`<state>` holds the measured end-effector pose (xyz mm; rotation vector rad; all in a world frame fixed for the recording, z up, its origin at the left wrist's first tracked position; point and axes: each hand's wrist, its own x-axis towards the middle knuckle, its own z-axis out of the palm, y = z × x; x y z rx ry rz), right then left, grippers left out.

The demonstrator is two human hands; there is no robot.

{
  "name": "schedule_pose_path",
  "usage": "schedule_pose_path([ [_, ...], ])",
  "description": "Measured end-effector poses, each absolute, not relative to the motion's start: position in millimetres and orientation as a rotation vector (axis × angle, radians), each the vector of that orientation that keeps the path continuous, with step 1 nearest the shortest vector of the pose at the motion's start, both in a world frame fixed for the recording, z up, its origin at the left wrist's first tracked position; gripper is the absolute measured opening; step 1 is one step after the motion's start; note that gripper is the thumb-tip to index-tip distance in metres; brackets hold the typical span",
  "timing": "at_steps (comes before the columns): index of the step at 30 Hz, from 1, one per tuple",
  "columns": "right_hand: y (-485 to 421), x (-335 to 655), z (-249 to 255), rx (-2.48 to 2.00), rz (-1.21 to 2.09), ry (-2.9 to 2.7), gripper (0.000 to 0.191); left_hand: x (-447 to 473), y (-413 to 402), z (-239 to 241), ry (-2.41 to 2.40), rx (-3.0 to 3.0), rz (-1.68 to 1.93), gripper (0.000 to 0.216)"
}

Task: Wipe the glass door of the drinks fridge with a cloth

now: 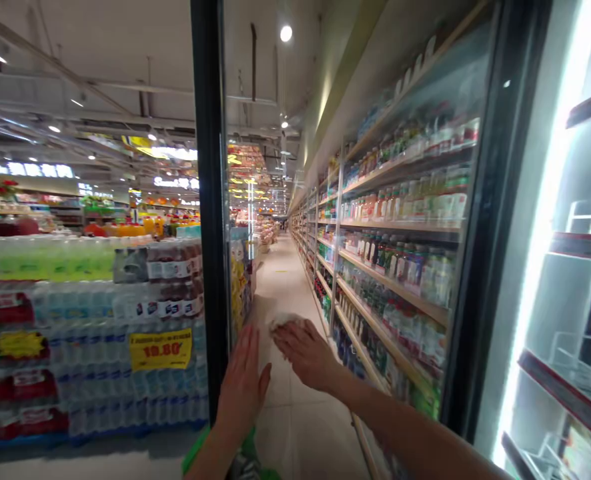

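Observation:
An open fridge's glass door (415,80) stands in front of me, and the shop aisle shows through it. My left hand (243,385) lies flat on the glass, fingers stretched upward, close to the door's black edge frame (209,200); it holds nothing. Just to its right, my right hand (306,352) presses a white cloth (281,323) against the glass. The fingers cover most of the cloth.
Shrink-wrapped packs of bottled drinks (90,313) with a yellow price tag (160,348) are stacked at left. Long shelves of bottles (375,267) line the tiled aisle (285,280) beyond the glass. The lit fridge interior with wire shelves (580,247) is at far right.

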<state>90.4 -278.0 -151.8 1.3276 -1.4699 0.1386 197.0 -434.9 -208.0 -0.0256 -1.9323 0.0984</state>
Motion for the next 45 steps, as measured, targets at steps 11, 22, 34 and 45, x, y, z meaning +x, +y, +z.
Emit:
schedule_pose_path([
  [11,-310.9,104.8,-104.4,1.394,0.051,-1.47,0.042,220.4,-440.4,-207.0,-1.884,0.025,-0.156,0.064],
  [22,-327.1,101.5,-25.5,1.427,0.011,-1.314,0.043,216.1,-436.1,-154.1,-1.69,-0.021,-0.154,0.064],
  [34,-223.5,41.9,19.5,0.867,0.27,-1.436,0.051,148.5,-398.5,-28.9,-1.63,-0.058,0.266,0.061],
  [45,-140.2,-10.9,-7.3,0.748,0.311,-1.463,0.05,138.8,-395.2,-24.9,-1.51,-0.048,0.304,0.065],
])
